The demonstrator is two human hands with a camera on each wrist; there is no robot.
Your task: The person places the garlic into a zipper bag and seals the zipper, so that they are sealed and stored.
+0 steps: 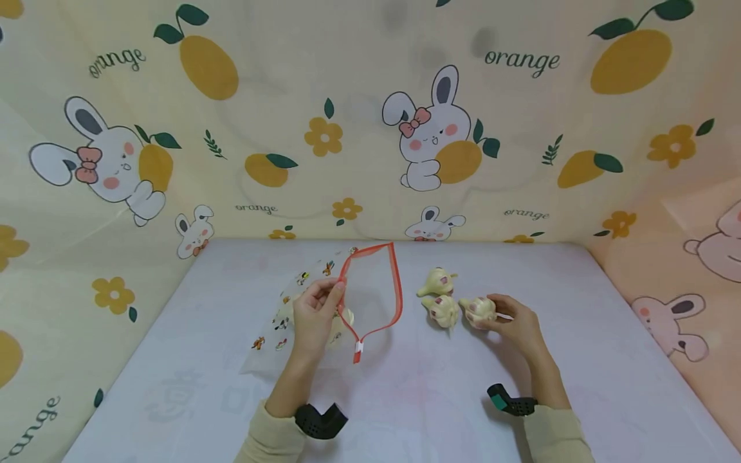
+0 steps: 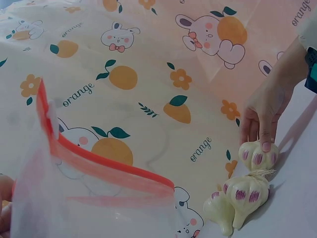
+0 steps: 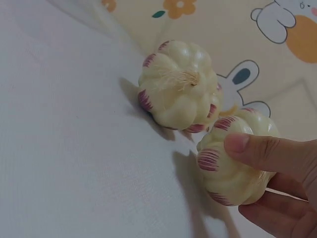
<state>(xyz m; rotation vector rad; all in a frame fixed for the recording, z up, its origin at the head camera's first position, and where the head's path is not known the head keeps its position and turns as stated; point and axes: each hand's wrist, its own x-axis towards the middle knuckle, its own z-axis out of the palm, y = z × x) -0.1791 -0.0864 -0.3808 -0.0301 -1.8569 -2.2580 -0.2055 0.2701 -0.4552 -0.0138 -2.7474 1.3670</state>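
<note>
My left hand (image 1: 312,315) pinches the red-edged rim of a clear zip bag (image 1: 278,341) printed with small cartoon figures. The bag's mouth gapes toward the right, and its red zipper edge (image 2: 114,168) crosses the left wrist view. Something pale shows through the plastic beside the left fingers; its kind is hard to tell. On the right, my right hand (image 1: 518,325) grips a garlic bulb (image 3: 237,158) between thumb and fingers. Two more garlic bulbs, one farther back (image 1: 438,281) and one nearer (image 1: 442,312), lie close together just left of it.
A white-covered table (image 1: 428,399) spreads beneath both hands. Behind it hangs a cream cloth (image 1: 359,64) printed with rabbits and oranges, which also runs along the sides. Each wrist wears a black camera mount, one on the left (image 1: 321,421) and one on the right (image 1: 512,402).
</note>
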